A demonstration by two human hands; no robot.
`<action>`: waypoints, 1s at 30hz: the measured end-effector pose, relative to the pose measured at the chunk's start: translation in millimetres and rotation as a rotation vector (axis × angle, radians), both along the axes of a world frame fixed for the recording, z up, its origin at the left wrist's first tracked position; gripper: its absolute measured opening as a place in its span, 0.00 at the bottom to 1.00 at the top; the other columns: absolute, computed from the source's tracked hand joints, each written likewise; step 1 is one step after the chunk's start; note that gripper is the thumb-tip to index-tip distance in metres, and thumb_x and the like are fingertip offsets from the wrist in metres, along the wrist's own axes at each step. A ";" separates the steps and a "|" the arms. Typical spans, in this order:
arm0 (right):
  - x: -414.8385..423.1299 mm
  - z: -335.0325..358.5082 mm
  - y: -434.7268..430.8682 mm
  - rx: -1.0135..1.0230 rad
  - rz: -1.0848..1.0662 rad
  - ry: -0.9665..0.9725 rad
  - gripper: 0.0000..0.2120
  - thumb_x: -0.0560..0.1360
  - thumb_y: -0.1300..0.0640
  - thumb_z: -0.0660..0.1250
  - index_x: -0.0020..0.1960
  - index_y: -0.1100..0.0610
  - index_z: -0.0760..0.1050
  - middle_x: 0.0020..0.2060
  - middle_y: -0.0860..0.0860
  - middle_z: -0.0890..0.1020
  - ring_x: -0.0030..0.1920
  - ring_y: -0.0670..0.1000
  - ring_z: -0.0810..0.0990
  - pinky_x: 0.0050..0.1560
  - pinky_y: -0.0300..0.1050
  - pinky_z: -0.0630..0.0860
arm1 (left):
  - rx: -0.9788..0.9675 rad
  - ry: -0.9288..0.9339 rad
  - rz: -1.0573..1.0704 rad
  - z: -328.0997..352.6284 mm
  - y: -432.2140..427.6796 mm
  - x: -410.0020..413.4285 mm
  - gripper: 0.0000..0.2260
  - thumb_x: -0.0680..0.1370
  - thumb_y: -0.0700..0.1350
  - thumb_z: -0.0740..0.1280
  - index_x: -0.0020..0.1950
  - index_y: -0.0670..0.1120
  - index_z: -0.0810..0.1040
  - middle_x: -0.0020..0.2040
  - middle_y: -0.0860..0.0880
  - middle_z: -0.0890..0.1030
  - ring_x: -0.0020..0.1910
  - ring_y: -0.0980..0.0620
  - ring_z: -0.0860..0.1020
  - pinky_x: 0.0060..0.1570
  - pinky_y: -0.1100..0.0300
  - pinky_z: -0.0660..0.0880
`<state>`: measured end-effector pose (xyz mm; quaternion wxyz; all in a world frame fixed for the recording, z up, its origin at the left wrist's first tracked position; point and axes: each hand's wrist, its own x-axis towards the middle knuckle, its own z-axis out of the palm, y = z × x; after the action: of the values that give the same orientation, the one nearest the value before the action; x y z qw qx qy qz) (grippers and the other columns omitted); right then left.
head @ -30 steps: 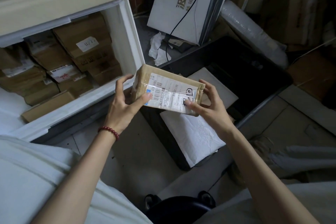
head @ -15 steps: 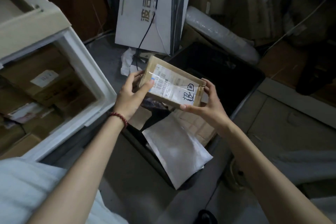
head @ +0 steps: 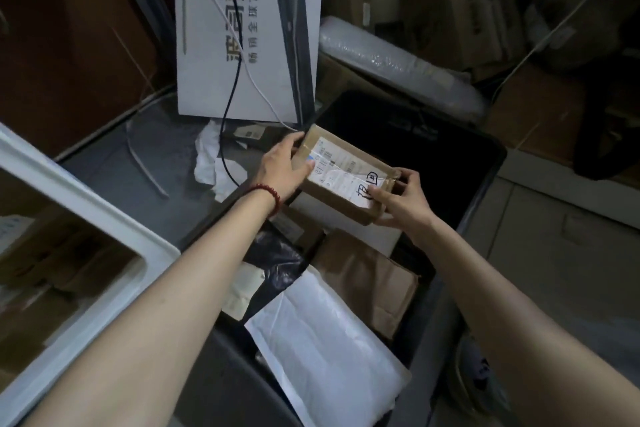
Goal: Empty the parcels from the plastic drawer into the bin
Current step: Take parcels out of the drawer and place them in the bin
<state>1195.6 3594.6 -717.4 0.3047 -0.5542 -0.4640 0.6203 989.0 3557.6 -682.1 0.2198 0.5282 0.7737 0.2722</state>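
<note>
Black bin (head: 498,158) below, part-filled. White plastic drawer (head: 86,204) off to the left, seemingly not yet emptied. Cardboard parcel (head: 341,177) held level over the bin, likely for a flat drop. Gripped at opposite ends by left hand (head: 280,166) and right hand (head: 398,201).

This is a cramped, dim parcel storeroom. A deep black plastic bin (head: 500,153) holds a white padded mailer (head: 325,350) and a crumpled brown paper package (head: 367,282). Above it, a small brown cardboard parcel (head: 337,180) carries a printed shipping label. A white plastic drawer (head: 86,198) shows blurred brown cartons inside. A clear bubble-wrap roll (head: 391,62), a tall white printed carton (head: 207,45) and stacked brown cardboard boxes (head: 460,3) crowd the back.
</note>
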 end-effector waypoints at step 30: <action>-31.2 -44.4 -12.8 0.380 0.455 -0.790 0.36 0.74 0.51 0.70 0.76 0.51 0.56 0.74 0.55 0.62 0.71 0.57 0.65 0.67 0.57 0.70 | -0.271 0.743 -0.109 -73.2 -29.2 4.3 0.23 0.78 0.59 0.58 0.70 0.51 0.69 0.67 0.49 0.73 0.64 0.46 0.70 0.57 0.49 0.65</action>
<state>1164.4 3581.8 -761.8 0.0583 -0.5663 -0.7581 0.3180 993.3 3528.4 -755.3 0.0066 0.5970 0.8004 -0.0542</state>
